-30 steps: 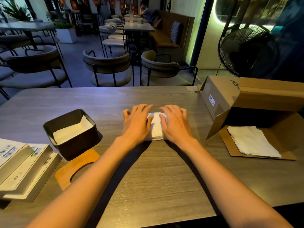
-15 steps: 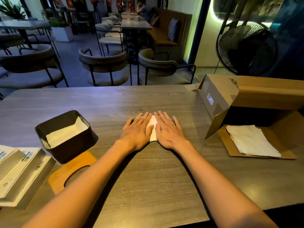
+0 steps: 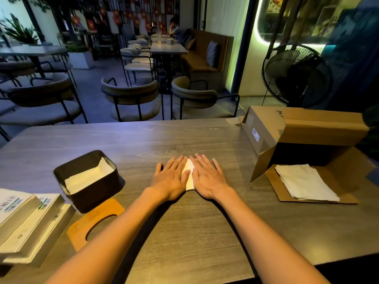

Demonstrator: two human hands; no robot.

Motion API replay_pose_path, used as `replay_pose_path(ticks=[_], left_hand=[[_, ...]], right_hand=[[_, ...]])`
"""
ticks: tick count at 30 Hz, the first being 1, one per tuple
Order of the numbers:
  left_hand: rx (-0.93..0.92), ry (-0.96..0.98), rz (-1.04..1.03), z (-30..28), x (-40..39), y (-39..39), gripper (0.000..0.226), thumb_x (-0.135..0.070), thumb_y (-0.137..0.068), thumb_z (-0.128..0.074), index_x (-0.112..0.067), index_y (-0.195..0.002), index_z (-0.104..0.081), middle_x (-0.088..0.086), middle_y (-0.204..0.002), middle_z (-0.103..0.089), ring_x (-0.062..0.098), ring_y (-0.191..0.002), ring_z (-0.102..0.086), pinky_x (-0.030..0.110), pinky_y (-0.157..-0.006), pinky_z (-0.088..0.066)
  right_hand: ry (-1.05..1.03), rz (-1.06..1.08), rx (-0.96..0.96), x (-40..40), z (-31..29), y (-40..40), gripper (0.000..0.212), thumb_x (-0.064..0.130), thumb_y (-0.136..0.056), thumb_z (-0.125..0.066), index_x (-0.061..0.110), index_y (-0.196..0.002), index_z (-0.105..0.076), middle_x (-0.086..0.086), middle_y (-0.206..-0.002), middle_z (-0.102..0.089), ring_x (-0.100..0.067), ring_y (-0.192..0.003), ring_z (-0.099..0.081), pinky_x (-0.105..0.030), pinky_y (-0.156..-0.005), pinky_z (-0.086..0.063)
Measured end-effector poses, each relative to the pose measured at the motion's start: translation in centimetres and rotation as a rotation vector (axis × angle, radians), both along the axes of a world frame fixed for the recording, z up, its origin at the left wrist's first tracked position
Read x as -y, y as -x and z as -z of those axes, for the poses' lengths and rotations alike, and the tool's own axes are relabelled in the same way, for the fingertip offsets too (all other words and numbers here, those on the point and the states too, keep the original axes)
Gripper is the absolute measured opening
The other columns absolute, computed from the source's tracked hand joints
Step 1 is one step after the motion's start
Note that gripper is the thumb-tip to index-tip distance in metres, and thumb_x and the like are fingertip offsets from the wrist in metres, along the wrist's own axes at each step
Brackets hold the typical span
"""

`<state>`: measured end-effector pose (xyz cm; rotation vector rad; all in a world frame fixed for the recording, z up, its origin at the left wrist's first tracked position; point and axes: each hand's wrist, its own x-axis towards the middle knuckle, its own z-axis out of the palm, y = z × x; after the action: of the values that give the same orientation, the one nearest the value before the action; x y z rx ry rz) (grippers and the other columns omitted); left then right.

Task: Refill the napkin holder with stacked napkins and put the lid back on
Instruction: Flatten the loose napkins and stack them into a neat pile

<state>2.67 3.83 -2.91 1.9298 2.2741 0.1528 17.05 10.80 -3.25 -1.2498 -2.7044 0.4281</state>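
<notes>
Pressing down with both palms, I have my left hand point(image 3: 171, 177) and my right hand point(image 3: 207, 177) spread flat, fingers straight, side by side on a small stack of white napkins point(image 3: 189, 176) in the middle of the table point(image 3: 184, 232). Neither hand grips anything; only a narrow strip of the napkins shows between them. To my left stands the dark napkin holder point(image 3: 90, 181), open on top, with white napkins already lying inside it. Its wooden lid point(image 3: 94, 222), with a curved slot cut in it, lies flat on the table just in front of the holder. Further left sit some flat white boxes point(image 3: 26, 224) with barcode labels. To my right a cardboard box point(image 3: 303, 136) lies open on its side, and more white napkins point(image 3: 305, 183) rest on its lowered flap.
</notes>
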Motion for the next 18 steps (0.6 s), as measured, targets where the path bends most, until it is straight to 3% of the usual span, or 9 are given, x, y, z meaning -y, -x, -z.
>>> replay_pose_path(ticks=[3,7,12,15,18], left_hand=[[0.126,0.035,-0.036,-1.0,0.5,0.5,0.063,-0.053,-0.103,-0.016,-0.026,-0.159,-0.009,-0.004,-0.165,-0.013,0.019,-0.150,-0.008,0.046,-0.117,-0.010],[0.084,-0.080,-0.261,-2.4,0.3,1.7,0.059,-0.059,-0.097,-0.037,-0.023,-0.143,-0.042,0.009,-0.139,-0.039,0.031,-0.131,-0.029,0.047,-0.106,-0.023],[0.202,-0.046,-0.269,-2.2,-0.5,1.3,0.065,-0.068,-0.091,-0.044,-0.022,-0.135,-0.054,0.010,-0.131,-0.045,0.033,-0.127,-0.032,0.046,-0.103,-0.029],[0.431,-0.098,-0.234,-2.2,-0.9,1.2,0.048,-0.060,-0.087,-0.060,-0.024,-0.119,-0.062,0.009,-0.120,-0.060,0.030,-0.116,-0.053,0.042,-0.092,-0.045],[0.771,-0.171,-0.262,-2.9,-0.8,0.6,0.052,-0.033,-0.085,-0.075,-0.016,-0.128,-0.052,0.003,-0.113,-0.061,0.020,-0.100,-0.060,0.029,-0.076,-0.050]], right_hand=[[0.004,-0.001,-0.001,0.6,0.0,-0.3,0.056,0.032,-0.109,-0.016,0.027,-0.164,-0.011,0.006,-0.172,-0.005,-0.011,-0.158,0.001,-0.042,-0.128,0.005],[0.012,-0.002,0.007,0.8,-0.2,-0.3,0.056,0.032,-0.109,-0.015,0.027,-0.165,-0.010,0.007,-0.172,-0.005,-0.011,-0.158,0.001,-0.042,-0.128,0.005],[0.016,-0.048,0.043,0.9,-0.5,-1.0,0.056,0.033,-0.109,-0.014,0.029,-0.164,-0.006,0.009,-0.172,-0.002,-0.009,-0.158,0.003,-0.041,-0.128,0.005],[0.005,-0.056,0.030,1.0,-0.4,-1.1,0.056,0.033,-0.109,-0.014,0.028,-0.165,-0.005,0.010,-0.172,-0.002,-0.008,-0.157,0.003,-0.041,-0.127,0.006],[-0.004,-0.065,0.008,1.1,-0.4,-1.2,0.056,0.032,-0.110,-0.014,0.026,-0.165,-0.003,0.009,-0.172,-0.002,-0.009,-0.157,0.003,-0.041,-0.128,0.006]])
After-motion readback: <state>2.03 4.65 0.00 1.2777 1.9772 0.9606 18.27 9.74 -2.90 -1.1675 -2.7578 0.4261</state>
